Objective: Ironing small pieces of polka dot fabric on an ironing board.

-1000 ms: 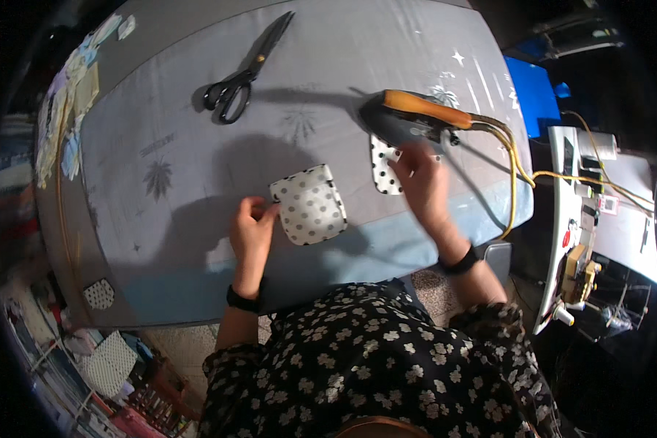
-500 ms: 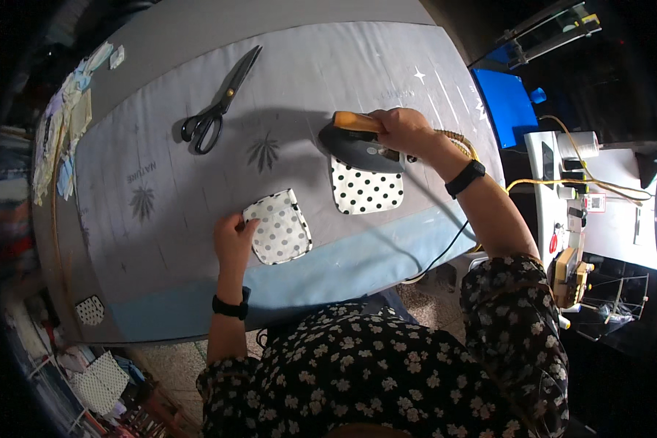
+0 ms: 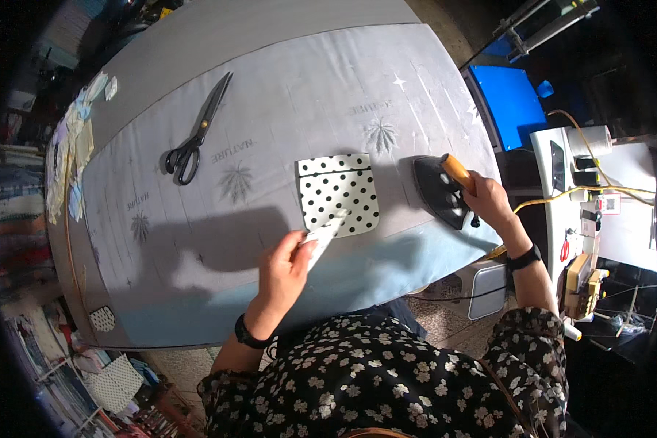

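A white pocket-shaped cloth piece with black dots [image 3: 337, 196] lies flat on the covered table, its upper band marked off by a dark line, its lower corners rounded. Just over its lower edge, my left hand [image 3: 279, 277] pinches a second cloth piece [image 3: 323, 239], seen almost edge-on and tilted. To the right, my right hand [image 3: 490, 206] is closed round the near end of the wooden handle of a dark clothes iron [image 3: 436, 191]. The iron stands on the table cover, apart from the dotted cloth.
Black-handled scissors [image 3: 199, 135] lie at the far left of the grey table cover [image 3: 270, 109]. Fabric scraps [image 3: 80, 153] hang along the left edge, with a small dotted piece [image 3: 103, 318] at the near-left corner. On the right stand a blue panel [image 3: 507, 106] and a white sewing machine [image 3: 558, 175].
The iron has moved right and nearer, off the dotted cloth. My left hand has lifted the other cloth piece and brought it right, over the dotted one. The view has shifted too.
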A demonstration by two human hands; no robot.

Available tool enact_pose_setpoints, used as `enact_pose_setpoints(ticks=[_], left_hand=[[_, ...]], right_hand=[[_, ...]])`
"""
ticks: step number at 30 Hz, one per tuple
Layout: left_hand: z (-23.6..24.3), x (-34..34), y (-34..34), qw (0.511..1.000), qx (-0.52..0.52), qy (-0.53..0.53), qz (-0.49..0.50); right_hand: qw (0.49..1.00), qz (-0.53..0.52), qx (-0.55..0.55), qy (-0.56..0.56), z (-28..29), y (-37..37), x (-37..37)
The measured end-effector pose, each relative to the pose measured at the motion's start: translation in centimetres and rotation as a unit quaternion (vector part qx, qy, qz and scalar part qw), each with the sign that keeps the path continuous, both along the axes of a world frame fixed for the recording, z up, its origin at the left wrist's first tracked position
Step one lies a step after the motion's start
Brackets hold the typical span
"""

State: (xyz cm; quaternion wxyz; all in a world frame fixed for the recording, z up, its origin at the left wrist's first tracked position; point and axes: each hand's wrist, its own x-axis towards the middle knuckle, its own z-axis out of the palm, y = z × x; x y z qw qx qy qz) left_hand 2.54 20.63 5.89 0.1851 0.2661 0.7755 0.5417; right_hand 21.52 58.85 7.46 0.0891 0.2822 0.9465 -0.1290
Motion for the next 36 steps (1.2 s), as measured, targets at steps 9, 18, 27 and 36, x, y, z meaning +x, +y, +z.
enact_pose_setpoints(ticks=[9,18,27,36], left_hand=[[-6.5,-5.2,9.4,0.978,0.032,-0.201,0.036],[-10.8,-6.7,9.0,0.985,-0.049,-0.12,0.111],[-10.7,-6.7,9.0,0.985,-0.025,-0.106,0.137],[-7.2,-2.4,5.6,0.979,-0.147,0.12,0.07]], right_hand=[[0.995,-0.062,0.008,0.082,-0.4,-0.6,0.2],[0.991,-0.032,0.038,0.12,-1.3,-0.3,0.5],[0.992,-0.039,0.041,0.116,-1.3,-0.3,0.2],[0.993,-0.059,0.027,0.098,-1.0,-0.6,-0.1]])
